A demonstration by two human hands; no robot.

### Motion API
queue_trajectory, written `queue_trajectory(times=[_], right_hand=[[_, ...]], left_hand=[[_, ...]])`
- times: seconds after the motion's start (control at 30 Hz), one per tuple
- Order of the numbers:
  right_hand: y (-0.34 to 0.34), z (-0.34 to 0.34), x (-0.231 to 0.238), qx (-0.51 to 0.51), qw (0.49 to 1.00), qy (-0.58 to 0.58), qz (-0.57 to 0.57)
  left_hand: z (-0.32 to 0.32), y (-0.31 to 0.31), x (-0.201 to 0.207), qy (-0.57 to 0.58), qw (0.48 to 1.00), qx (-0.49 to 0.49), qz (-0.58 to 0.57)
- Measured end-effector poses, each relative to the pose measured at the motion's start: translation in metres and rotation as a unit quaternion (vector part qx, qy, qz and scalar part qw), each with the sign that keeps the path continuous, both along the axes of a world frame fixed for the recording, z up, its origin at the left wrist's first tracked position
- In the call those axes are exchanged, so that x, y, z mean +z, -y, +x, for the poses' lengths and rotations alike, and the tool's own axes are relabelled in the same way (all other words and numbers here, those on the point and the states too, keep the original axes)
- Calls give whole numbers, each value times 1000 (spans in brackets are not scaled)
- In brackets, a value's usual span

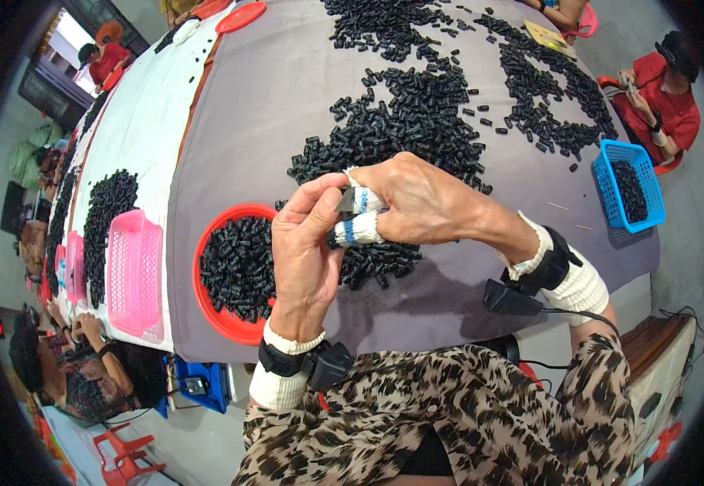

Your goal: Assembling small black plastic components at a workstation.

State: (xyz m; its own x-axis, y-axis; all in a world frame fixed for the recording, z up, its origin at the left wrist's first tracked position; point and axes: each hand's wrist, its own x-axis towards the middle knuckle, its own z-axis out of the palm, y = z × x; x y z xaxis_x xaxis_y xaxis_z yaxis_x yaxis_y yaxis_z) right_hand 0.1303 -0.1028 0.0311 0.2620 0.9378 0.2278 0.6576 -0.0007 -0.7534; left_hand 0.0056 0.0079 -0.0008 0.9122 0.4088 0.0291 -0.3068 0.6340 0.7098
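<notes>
Head view shows a round red plastic basin (234, 328), the left hand (307, 251) seemingly pinching a flat dark-grey sliver (345, 201), a small black piece (333, 240) between both hands, and the curled, white-finger-wrapped right hand (425, 202), its grip hidden, where a loosened hold could drop the piece.

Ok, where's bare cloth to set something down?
Widest: the grey cloth between the white cloth and the central black pile, beyond the red basin. Smaller: between that pile and the blue basket, though thin sticks lie there. Crowded: the table's middle.
</notes>
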Motion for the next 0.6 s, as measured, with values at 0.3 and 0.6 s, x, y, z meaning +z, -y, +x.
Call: queue_trajectory(times=[0.3,0.6], right_hand=[[1,-3,13,-63,996,-66,-6],[-1,-8,10,-53,996,-73,-14]], left_hand=[[5,-2,1,47,992,-42,-107],[-2,2,8,-21,1000,-10,-2]])
